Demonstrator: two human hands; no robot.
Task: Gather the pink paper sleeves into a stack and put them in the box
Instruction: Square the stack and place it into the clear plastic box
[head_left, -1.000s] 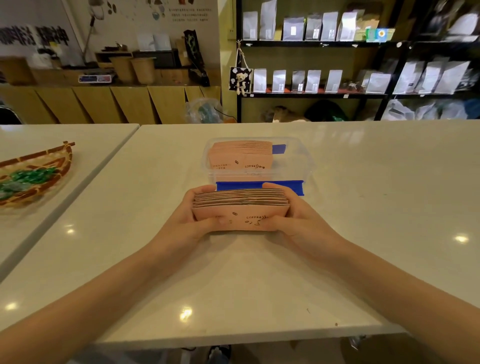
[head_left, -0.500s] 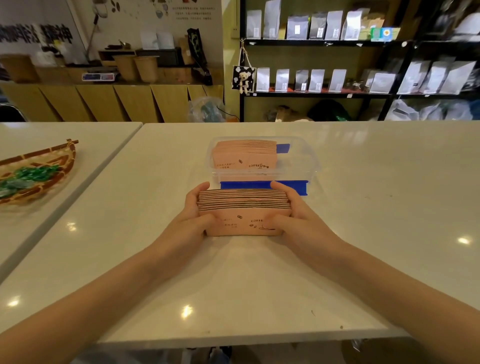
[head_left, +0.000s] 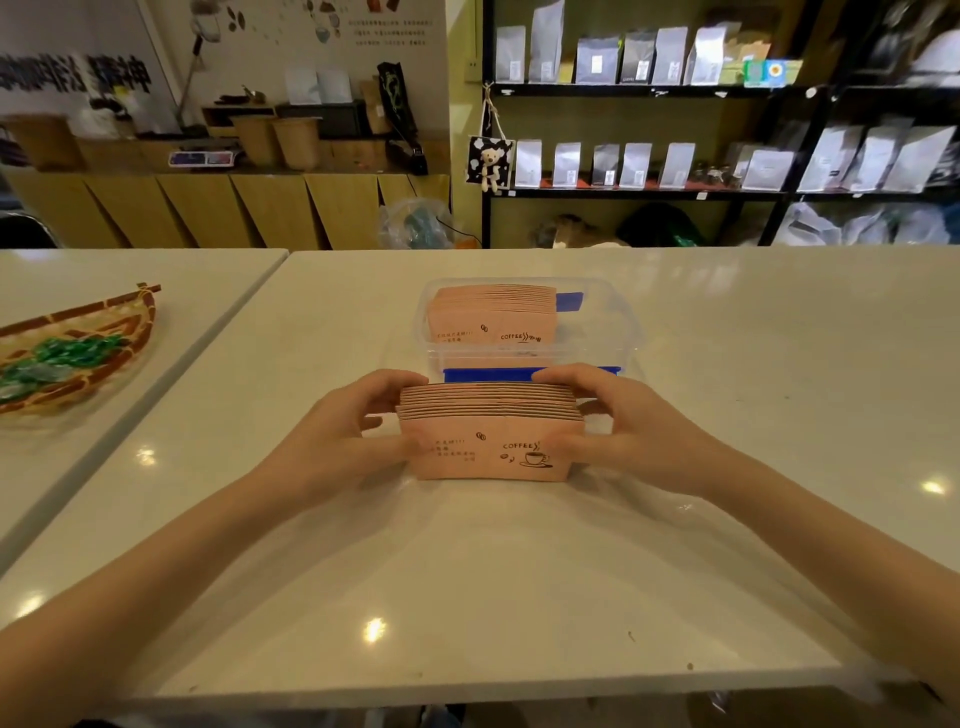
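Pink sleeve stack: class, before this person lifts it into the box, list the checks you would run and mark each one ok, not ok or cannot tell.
1. Both ends held: left hand and right hand each clasp an end of the stack of pink sleeves. Ok.
2. Edges squared: the top edges look fairly even. Ok.
3. Box open: the clear plastic box has no lid on. Ok.
4. Room inside: another batch of sleeves fills the left and middle of the box; whether this stack fits is cannot tell.
5. Path clear: nothing lies between stack and box. Ok.
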